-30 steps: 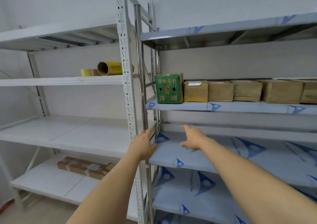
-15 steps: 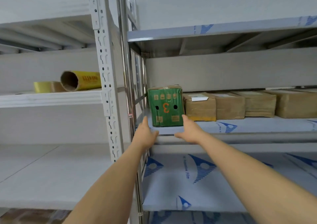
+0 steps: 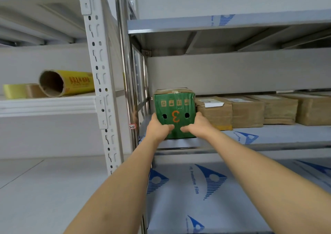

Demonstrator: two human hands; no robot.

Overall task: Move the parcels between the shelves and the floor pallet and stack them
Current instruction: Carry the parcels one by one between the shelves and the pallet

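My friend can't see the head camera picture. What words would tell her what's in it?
Two bare hands, left hand and right hand, grip a green cardboard box marked with an orange 3 on a metal shelf, beside a row of brown paper-wrapped parcels.

Both hands clasp the green box (image 3: 174, 113) marked with an orange 3 at the left end of the steel shelf (image 3: 268, 135), the left hand (image 3: 158, 128) on its 9 o'clock side and the right hand (image 3: 198, 126) on its 3 o'clock side, thumbs lying across the front face. At the box's 3 o'clock a row of brown parcels (image 3: 247, 111) runs along the same shelf, the nearest touching it or just beside it. Far out at 9 o'clock, past the white upright (image 3: 102, 83), a yellow roll (image 3: 68, 83) lies on the white shelf (image 3: 46, 104).
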